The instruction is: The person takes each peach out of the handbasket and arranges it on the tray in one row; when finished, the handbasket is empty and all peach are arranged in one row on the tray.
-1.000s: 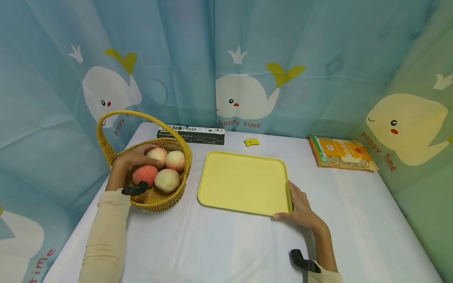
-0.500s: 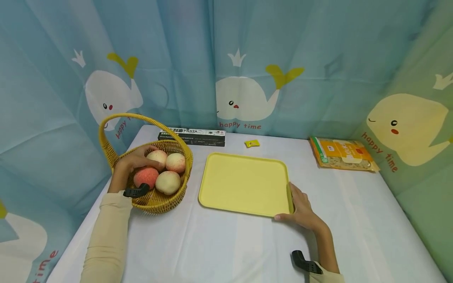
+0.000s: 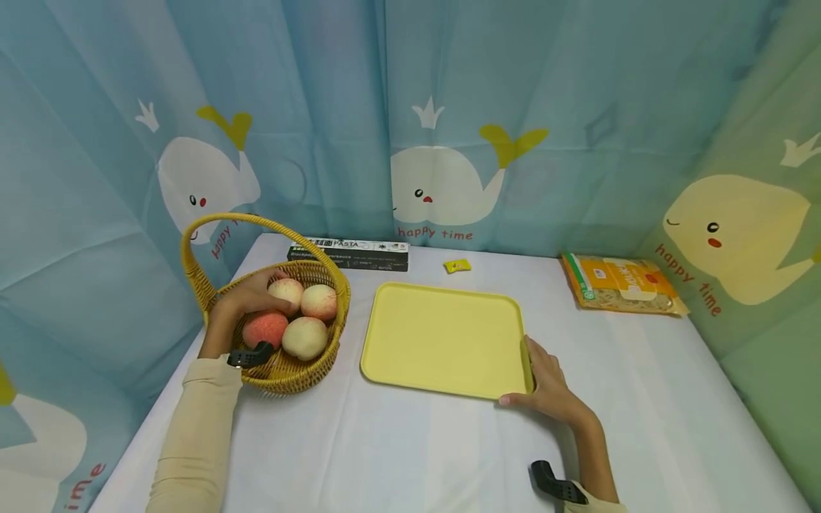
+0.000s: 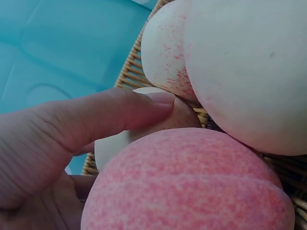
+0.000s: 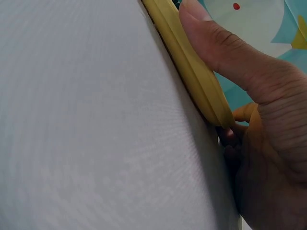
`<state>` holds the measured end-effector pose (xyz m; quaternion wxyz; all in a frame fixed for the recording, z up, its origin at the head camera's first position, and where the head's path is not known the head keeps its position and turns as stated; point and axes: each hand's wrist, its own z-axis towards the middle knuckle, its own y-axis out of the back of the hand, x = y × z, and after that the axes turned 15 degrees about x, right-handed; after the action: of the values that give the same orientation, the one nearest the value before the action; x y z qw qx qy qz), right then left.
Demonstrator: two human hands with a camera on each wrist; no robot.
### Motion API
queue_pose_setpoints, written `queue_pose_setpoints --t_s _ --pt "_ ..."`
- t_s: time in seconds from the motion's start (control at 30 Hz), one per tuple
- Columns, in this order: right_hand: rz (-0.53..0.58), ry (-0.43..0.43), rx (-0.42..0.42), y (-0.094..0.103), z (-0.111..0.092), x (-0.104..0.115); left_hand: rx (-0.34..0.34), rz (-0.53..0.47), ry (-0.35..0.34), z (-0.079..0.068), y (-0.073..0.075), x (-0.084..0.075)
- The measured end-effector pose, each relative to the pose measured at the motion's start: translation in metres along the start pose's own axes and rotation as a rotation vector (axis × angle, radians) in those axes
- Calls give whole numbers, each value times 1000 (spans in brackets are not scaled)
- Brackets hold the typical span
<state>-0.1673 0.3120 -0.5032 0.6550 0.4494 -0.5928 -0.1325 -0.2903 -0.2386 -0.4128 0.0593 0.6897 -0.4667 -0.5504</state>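
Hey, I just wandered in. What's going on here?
Someone is busy at a white table. Their left hand holds a pale, peach-like fruit inside a wicker basket, with three more fruits beside it. Their right hand grips the near right corner of a yellow tray lying on the table.

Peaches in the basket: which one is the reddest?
The near-left peach in the basket: all of it that shows is pinkish red, while the other three peaches are clearly paler.

Four peaches (image 3: 305,338), one basket (image 3: 323,368), one tray (image 3: 444,342)
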Motion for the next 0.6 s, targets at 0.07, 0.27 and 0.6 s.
queue_pose_setpoints --t_s 0.07,0.27,0.6 --pt "6 3 -4 0 0 1 -20 25 -13 -1 0 -2" --pt "1 9 -14 -2 -1 -1 -91 131 -36 -6 -1 -4" --pt "13 15 -19 -1 0 -1 -200 105 -160 -16 1 -17"
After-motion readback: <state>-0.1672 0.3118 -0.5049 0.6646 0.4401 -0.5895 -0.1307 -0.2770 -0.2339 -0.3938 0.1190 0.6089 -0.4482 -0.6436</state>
